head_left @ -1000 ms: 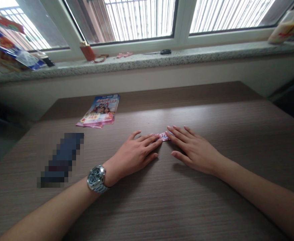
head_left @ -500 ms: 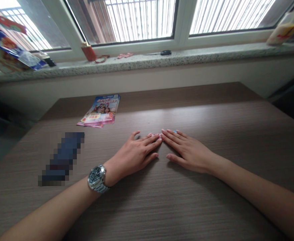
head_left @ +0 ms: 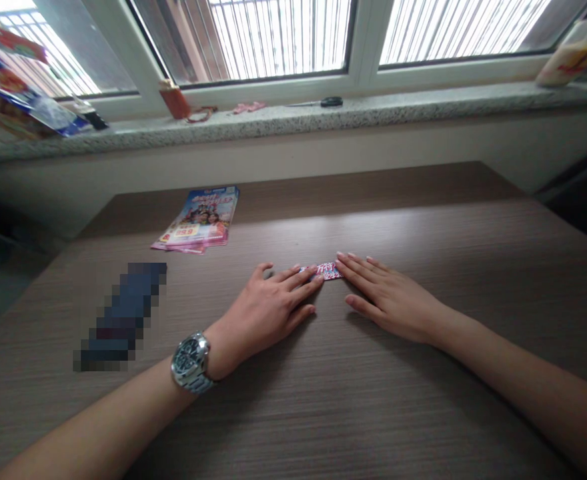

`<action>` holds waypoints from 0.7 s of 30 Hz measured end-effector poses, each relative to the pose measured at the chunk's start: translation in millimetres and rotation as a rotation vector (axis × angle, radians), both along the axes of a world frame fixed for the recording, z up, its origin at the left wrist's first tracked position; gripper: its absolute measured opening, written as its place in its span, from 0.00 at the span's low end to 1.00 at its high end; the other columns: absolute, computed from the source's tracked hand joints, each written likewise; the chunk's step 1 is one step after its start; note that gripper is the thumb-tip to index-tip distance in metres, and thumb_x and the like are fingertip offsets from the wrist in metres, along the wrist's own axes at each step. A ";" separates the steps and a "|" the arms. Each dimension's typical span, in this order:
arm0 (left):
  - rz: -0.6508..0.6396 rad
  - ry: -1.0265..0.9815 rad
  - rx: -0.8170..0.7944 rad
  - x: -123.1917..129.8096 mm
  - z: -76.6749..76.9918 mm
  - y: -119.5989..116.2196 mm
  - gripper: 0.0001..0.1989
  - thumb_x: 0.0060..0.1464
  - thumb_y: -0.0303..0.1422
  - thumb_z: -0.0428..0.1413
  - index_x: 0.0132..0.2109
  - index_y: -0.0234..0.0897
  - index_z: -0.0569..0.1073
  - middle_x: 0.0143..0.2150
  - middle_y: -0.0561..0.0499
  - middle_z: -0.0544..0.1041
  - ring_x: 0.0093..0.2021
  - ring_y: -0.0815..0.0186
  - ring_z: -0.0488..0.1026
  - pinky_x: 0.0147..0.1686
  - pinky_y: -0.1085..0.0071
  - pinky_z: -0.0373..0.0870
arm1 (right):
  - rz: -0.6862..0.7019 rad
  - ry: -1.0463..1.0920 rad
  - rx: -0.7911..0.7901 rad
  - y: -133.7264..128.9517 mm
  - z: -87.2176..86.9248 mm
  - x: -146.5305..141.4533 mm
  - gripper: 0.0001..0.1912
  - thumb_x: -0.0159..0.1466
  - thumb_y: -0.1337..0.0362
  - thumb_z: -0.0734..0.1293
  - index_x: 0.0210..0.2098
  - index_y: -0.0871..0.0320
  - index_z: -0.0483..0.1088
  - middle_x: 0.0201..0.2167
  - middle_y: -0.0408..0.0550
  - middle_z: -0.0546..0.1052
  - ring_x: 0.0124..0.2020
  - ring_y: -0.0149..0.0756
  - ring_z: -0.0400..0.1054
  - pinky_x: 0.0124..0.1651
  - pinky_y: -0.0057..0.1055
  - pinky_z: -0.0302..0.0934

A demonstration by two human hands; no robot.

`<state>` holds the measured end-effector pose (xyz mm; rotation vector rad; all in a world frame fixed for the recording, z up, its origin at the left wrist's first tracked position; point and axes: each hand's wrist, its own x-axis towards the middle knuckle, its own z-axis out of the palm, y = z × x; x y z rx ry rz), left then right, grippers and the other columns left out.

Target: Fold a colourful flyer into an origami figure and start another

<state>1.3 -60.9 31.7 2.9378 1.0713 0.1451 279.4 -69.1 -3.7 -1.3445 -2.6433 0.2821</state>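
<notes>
A narrow folded strip of printed paper (head_left: 329,271), pink, white and blue, lies flat on the brown wooden table (head_left: 293,413). My left hand (head_left: 273,300), palm down with fingers outstretched, presses on the strip's left part. On its right end rest the fingertips of my right hand (head_left: 391,298), also flat and spread. Between the two hands the strip's middle shows; its ends are hidden under my fingers. A metal watch (head_left: 191,361) is on my left wrist.
Colourful leaflets (head_left: 201,220) are stacked at the back left. A dark pixelated object (head_left: 126,313) lies left of my left hand. On the stone windowsill (head_left: 273,125) sit scissors (head_left: 329,102), a red-brown item (head_left: 175,100), pink scraps (head_left: 248,107) and packages at both ends.
My right hand has slid to the right, away from my left hand, uncovering more of the strip's middle. My left hand has stayed nearly in place.
</notes>
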 end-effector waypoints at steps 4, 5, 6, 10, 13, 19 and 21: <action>-0.009 -0.035 0.028 0.1 -3.2 2.6 0.24 0.71 0.43 0.49 0.70 0.51 0.62 0.69 0.49 0.68 0.64 0.53 0.68 0.62 0.49 0.54 | 0.006 0.023 0.011 0.6 -0.3 1.4 0.33 0.76 0.48 0.52 0.75 0.52 0.46 0.75 0.49 0.50 0.75 0.43 0.45 0.74 0.49 0.46; -0.014 -0.047 0.033 0.2 -4.1 3.4 0.23 0.71 0.43 0.49 0.70 0.51 0.63 0.69 0.49 0.68 0.64 0.53 0.69 0.61 0.50 0.55 | 0.010 0.029 0.016 0.8 -0.2 1.6 0.33 0.76 0.48 0.52 0.75 0.52 0.46 0.75 0.50 0.51 0.75 0.43 0.46 0.74 0.50 0.47; -0.018 -0.057 0.037 0.5 -4.9 4.0 0.23 0.71 0.42 0.50 0.69 0.50 0.64 0.69 0.49 0.69 0.63 0.52 0.70 0.61 0.50 0.55 | 0.013 0.035 0.022 1.0 0.0 1.6 0.32 0.76 0.49 0.53 0.75 0.53 0.47 0.75 0.50 0.52 0.75 0.43 0.47 0.74 0.50 0.48; -0.025 -0.104 0.067 2.0 -7.6 6.8 0.21 0.70 0.41 0.51 0.67 0.48 0.67 0.66 0.48 0.72 0.59 0.51 0.71 0.58 0.50 0.58 | 0.016 0.061 0.051 1.4 2.9 -0.7 0.29 0.76 0.53 0.54 0.74 0.52 0.52 0.73 0.51 0.57 0.73 0.43 0.51 0.72 0.51 0.51; -0.035 -0.136 0.099 2.6 -9.3 9.9 0.20 0.70 0.40 0.52 0.65 0.47 0.69 0.63 0.48 0.75 0.57 0.52 0.72 0.57 0.51 0.59 | 0.014 0.095 0.078 2.1 6.7 -2.7 0.27 0.76 0.55 0.56 0.72 0.53 0.57 0.71 0.52 0.62 0.71 0.44 0.56 0.71 0.52 0.55; -0.041 -0.179 0.101 1.8 -12.0 17.9 0.14 0.70 0.37 0.53 0.59 0.44 0.74 0.54 0.49 0.80 0.51 0.59 0.76 0.52 0.59 0.63 | 0.086 0.170 0.138 7.5 9.6 -1.2 0.22 0.73 0.60 0.61 0.65 0.53 0.67 0.64 0.52 0.72 0.66 0.47 0.65 0.65 0.52 0.62; -0.052 -0.188 0.098 1.0 -12.7 19.5 0.13 0.71 0.37 0.52 0.58 0.44 0.74 0.53 0.50 0.81 0.49 0.61 0.76 0.50 0.62 0.64 | 0.114 0.195 0.141 8.8 8.6 -0.5 0.21 0.73 0.61 0.62 0.64 0.53 0.69 0.63 0.52 0.74 0.65 0.47 0.66 0.65 0.51 0.63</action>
